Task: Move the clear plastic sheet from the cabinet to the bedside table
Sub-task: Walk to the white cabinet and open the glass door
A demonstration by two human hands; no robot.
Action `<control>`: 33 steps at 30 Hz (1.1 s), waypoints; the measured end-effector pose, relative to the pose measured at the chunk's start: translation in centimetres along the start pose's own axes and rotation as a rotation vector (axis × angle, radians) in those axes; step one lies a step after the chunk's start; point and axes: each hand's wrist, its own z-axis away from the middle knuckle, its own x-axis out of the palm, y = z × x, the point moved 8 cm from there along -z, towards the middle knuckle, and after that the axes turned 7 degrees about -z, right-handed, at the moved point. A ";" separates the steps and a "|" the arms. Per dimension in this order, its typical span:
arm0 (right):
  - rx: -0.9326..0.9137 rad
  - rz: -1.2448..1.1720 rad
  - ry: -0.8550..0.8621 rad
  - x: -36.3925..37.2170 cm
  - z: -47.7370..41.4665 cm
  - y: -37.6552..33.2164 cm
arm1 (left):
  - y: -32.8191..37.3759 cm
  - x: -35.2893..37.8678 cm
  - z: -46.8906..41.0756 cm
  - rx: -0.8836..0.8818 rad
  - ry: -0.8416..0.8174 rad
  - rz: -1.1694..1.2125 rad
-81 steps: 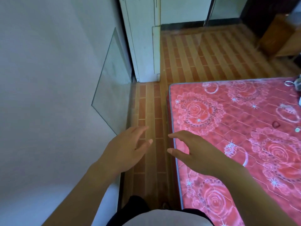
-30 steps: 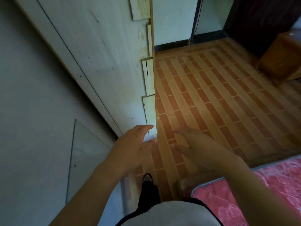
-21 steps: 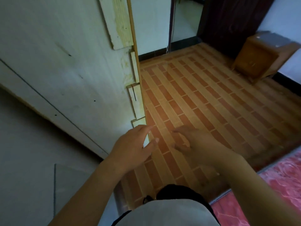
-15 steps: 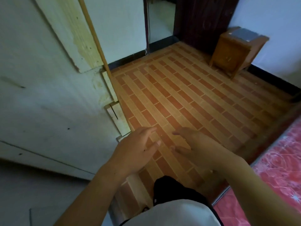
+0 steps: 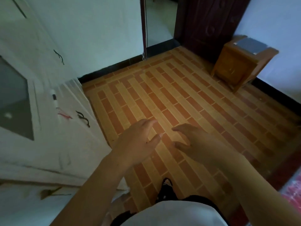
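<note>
My left hand and my right hand hover side by side over the tiled floor, fingers relaxed and spread, holding nothing. The white cabinet fills the left side, with black handles and a dark pane in its door. The wooden bedside table stands at the far right against the wall. A flat grey rectangular sheet lies on its top. No clear plastic sheet shows on or in the cabinet.
A dark wooden door stands behind the bedside table. Brick-patterned floor stretches between cabinet and table. A corner of the red mattress shows at the lower right. My foot is on the floor below my hands.
The view has swung right and forward. The clear pane leaning on the wall has left the view, and the cabinet front and bedside table have come in. Both hands keep the same empty pose.
</note>
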 end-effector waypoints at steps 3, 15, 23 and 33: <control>-0.036 0.049 0.006 -3.3 -3.6 1.5 | 0.7 -0.9 -4.5 -0.021 0.040 0.003; -0.069 -0.003 -0.089 -9.4 -12.5 3.4 | -1.3 -3.7 -14.9 -0.093 0.060 0.036; -0.093 0.064 -0.094 -12.5 -24.0 2.5 | -6.8 -6.8 -24.5 -0.115 0.077 0.097; -0.265 0.134 -0.103 -16.0 -44.6 -7.5 | -19.5 -18.4 -35.0 -0.268 0.204 0.046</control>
